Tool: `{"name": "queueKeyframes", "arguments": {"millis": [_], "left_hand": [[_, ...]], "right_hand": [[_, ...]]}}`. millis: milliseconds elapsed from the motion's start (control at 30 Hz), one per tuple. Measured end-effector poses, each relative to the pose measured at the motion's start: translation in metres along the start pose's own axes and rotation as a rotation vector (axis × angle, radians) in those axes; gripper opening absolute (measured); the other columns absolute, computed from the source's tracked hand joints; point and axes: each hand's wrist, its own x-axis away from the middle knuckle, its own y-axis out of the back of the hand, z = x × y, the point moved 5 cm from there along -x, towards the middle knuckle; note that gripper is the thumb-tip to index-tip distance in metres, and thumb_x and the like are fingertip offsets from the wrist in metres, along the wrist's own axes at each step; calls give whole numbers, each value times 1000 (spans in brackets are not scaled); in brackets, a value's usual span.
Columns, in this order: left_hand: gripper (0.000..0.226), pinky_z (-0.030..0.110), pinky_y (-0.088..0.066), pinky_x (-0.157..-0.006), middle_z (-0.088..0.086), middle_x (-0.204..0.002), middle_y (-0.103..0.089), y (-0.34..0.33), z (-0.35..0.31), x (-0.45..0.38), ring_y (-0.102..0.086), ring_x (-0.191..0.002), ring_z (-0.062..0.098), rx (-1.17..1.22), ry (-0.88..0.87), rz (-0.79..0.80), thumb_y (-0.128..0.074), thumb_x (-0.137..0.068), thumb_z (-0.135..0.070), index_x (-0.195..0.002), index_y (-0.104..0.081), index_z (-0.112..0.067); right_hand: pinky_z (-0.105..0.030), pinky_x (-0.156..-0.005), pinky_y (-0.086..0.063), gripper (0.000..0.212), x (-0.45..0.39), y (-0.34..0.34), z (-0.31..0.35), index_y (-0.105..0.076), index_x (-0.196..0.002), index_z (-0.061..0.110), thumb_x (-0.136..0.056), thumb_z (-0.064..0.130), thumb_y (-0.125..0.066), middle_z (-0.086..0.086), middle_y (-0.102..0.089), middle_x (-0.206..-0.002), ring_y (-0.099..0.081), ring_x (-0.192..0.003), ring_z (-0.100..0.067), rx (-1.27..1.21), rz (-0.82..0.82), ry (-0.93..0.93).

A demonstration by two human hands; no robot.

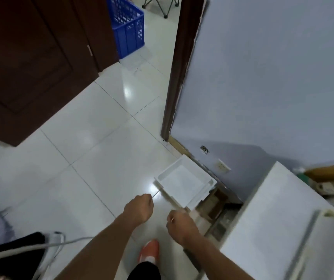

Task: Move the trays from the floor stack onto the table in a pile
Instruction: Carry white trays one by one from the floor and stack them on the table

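White floor tiles (93, 158) carry the tray stack (184, 183) against the wall (263, 77). Left hand (139, 209) and right hand (181, 226) hover near it, fingers curled into empty fists.

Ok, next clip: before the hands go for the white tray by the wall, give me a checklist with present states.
1. Tray in view: ok. The white tray sits by the wall, open side up.
2. Tray empty: ok, nothing shows inside it.
3. Hands free: cannot tell. The left hand and right hand are both curled, knuckles up, palms hidden.
4. Hands on tray: not ok, both are short of its near rim.
5. Floor path: ok. The tiled floor between hands and tray is bare.
6. More trays beneath it: cannot tell from this angle.
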Motion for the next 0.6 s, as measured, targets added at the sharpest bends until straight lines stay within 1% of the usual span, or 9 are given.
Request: {"name": "queueKeyframes", "arguments": {"millis": [100, 200, 267, 333, 400, 433, 500, 533, 600], "left_hand": [[31, 36, -52, -85, 8, -105, -70, -40, 24, -56, -66, -97, 28, -23, 1, 16, -36, -94, -30, -102, -62, -16], [30, 36, -50, -84, 8, -110, -67, -83, 43, -111, -64, -99, 29, 6, 6, 34, -37, -95, -31, -102, -62, -15], [31, 36, -51, -84, 9, -111, -68, -106, 50, -141, -65, -98, 28, 59, 15, 44, -38, -95, -29, -102, -62, -13], [30, 35, -49, -86, 9, -114, -66, -133, 58, -170, -63, -102, 29, 97, 35, 42, -38, -95, -27, -105, -62, -11], [30, 36, -48, -88, 12, -117, -65, -158, 65, -195, -61, -105, 31, 137, 63, 47, -38, -95, -25, -110, -60, -11], [31, 36, -48, -88, 13, -119, -63, -170, 68, -204, -61, -106, 32, 160, 73, 62, -38, -95, -24, -114, -58, -11], [37, 36, -46, -91, 14, -125, -60, -192, 74, -220, -59, -111, 32, 192, 78, 90, -38, -94, -22, -127, -51, -12], [40, 36, -45, -93, 14, -128, -59, -200, 77, -228, -58, -114, 31, 198, 74, 95, -38, -94, -22, -131, -49, -12], [39, 37, -45, -94, 13, -127, -60, -212, 86, -242, -58, -114, 31, 205, 66, 84, -39, -94, -21, -130, -49, -13]], "right_hand": [[-31, -86, -50, 28, -67, -40, -17, -63, -109, 10, -91, 19, -44, -7, -65, -113, -63, -104, -24, -33, 64, -96], [-33, -87, -55, 21, -132, -74, -44, -62, -95, 7, -90, 17, -44, -12, -66, -106, -65, -97, -27, -139, 67, -225], [-41, -89, -57, 28, -171, -88, -65, -62, -107, 2, -90, 16, -46, -18, -67, -109, -67, -99, -33, -234, 65, -325], [-46, -80, -61, 33, -209, -104, -92, -60, -112, -3, -87, 14, -48, -22, -66, -110, -69, -96, -37, -310, 54, -401], [-49, -66, -63, 34, -239, -110, -117, -58, -113, -4, -84, 12, -50, -24, -64, -112, -68, -92, -37, -384, 12, -485], [-48, -64, -62, 35, -253, -114, -129, -55, -116, -3, -85, 12, -50, -24, -61, -116, -67, -95, -37, -431, -12, -530], [-45, -65, -62, 35, -277, -115, -149, -51, -121, 0, -88, 10, -51, -21, -56, -121, -64, -94, -35, -523, -76, -621], [-42, -65, -62, 35, -287, -113, -157, -51, -122, 0, -88, 9, -53, -21, -56, -122, -64, -88, -32, -537, -128, -641], [-39, -71, -60, 37, -307, -111, -174, -52, -123, 0, -88, 11, -54, -20, -57, -124, -63, -84, -29, -540, -216, -675]]}}
